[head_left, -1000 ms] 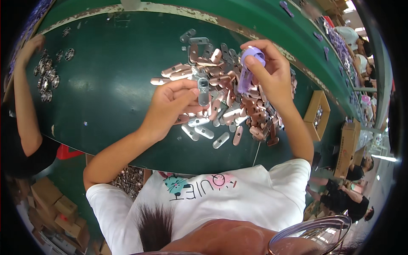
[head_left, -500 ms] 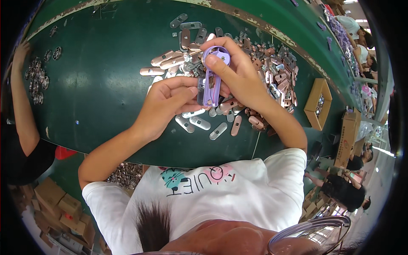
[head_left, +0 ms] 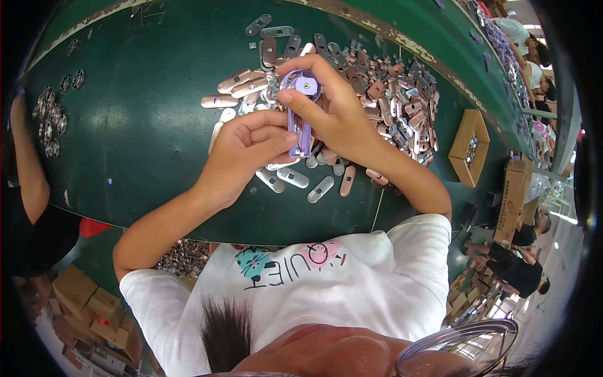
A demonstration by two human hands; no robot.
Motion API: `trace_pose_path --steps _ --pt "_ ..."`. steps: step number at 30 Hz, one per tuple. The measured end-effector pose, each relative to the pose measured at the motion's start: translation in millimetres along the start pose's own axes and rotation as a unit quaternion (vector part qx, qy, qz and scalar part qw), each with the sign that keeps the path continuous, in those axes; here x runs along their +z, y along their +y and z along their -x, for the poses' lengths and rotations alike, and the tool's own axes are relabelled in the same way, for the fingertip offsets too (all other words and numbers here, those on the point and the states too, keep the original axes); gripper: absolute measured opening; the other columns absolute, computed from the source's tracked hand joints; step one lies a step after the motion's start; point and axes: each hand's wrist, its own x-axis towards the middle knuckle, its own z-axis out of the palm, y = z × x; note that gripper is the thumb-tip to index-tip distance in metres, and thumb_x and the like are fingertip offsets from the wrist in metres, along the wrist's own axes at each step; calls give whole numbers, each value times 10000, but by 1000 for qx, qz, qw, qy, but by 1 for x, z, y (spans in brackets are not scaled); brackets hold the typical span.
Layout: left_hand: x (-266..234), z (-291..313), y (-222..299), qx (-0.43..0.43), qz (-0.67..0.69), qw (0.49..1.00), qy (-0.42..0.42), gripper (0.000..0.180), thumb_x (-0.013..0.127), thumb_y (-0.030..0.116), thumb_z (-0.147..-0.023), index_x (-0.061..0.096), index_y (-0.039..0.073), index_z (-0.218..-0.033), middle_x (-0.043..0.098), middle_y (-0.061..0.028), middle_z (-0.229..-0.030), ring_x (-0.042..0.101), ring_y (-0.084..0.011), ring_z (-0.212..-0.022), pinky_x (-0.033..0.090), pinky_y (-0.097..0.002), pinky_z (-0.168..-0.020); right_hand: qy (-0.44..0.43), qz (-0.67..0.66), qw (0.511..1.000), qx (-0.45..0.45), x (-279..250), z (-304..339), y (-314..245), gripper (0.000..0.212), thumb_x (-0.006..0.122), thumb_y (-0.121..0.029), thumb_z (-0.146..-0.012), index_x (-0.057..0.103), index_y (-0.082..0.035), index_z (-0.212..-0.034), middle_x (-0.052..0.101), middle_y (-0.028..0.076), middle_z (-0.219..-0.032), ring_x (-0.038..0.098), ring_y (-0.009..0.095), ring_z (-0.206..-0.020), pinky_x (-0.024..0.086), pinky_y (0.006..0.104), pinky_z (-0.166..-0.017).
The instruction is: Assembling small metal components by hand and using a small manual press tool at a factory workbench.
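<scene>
A purple plastic housing (head_left: pixel 300 129) with a round head and a long narrow handle is held upright between my hands. Small parts show inside its open face, too small to name. My left hand (head_left: pixel 235 157) is closed at the handle's left side, thumb near its lower end. Around the head and upper handle curl the fingers of my right hand (head_left: pixel 342 119), its thumb lying across the front. Under and behind both hands spreads a pile of oblong metal plates (head_left: pixel 320 189), silver and copper-coloured, each with a small hole.
Right of the plates lie many small metal pieces (head_left: pixel 402 103). An open cardboard box (head_left: pixel 461 166) with small parts stands further right. Round metal rings (head_left: pixel 53 122) are heaped at the far left, near another person's arm (head_left: pixel 28 151). A raised ledge (head_left: pixel 377 34) bounds the green table.
Both hands have shifted slightly left with the housing, and its handle has turned a little. A clear flap beside the handle no longer shows. The other person's arm has moved down.
</scene>
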Motion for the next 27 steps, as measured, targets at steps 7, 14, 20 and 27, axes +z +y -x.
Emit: trace_pose_path --steps 7,14,20,27 --pt "7 1 -10 183 -151 971 35 142 547 70 -922 545 -26 -1027 652 -67 -885 612 -84 -747 503 -227 -674 -83 -239 952 174 -16 -1 -23 410 631 -150 -872 480 -45 -1238 606 60 -947 609 98 -603 464 205 -413" --pt "4 5 -11 196 -286 938 23 146 494 66 -939 472 -16 -1058 605 -64 -790 560 -76 -663 458 -221 -593 -116 -212 954 176 -20 -1 -23 360 639 -123 -860 518 -8 -1179 612 42 -905 599 84 -675 476 200 -463" --pt "9 6 0 74 -134 987 -50 199 450 100 -964 399 -5 -1125 592 -66 -768 547 -82 -632 441 -235 -556 -79 -307 913 259 -19 7 -19 392 646 -49 -839 530 -25 -1212 577 32 -1066 543 94 -956 453 240 -810" --pt "-4 -3 -17 328 -464 823 15 218 451 107 -968 379 -2 -1142 604 -89 -786 584 -112 -675 447 -240 -578 -49 -265 939 212 -26 6 -37 448 698 19 -775 513 7 -1183 609 77 -1035 598 124 -910 506 258 -768"
